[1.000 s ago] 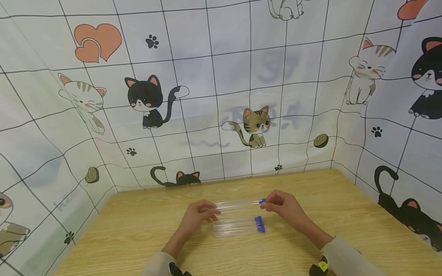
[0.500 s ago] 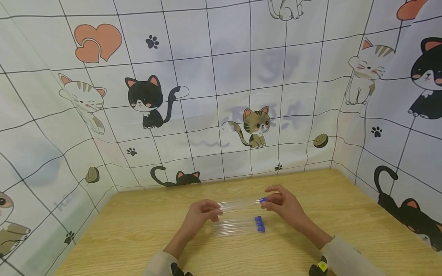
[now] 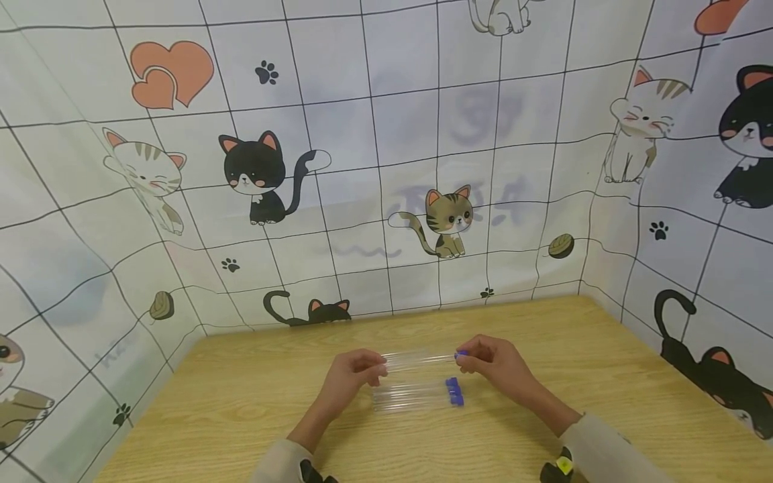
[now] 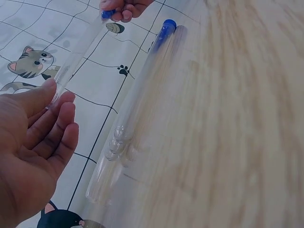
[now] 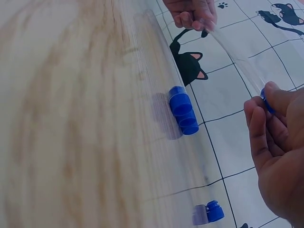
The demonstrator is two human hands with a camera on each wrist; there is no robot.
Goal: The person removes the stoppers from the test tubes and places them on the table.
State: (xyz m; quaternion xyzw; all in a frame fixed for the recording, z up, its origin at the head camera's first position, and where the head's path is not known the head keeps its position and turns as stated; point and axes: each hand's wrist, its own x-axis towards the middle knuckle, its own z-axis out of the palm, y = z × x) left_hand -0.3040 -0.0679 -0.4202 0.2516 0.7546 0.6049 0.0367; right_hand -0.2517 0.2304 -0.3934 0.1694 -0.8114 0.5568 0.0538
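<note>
We're pinching the clear, slender tube (image 4: 78, 54) above the pale wood-grain tabletop (image 3: 362, 446) — left hand (image 3: 353, 376) on its bare end, right hand (image 3: 498, 362) on its round blue cap (image 3: 461, 354) — and should be squeezing lightly, keeping it clear of the blue-capped row of tubes (image 3: 413, 397).

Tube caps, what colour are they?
Blue; the tube caps show best in the right wrist view.

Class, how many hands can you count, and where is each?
2: the left hand pinches the clear end of a tube; the right hand pinches that tube's blue cap. No others show.
</note>
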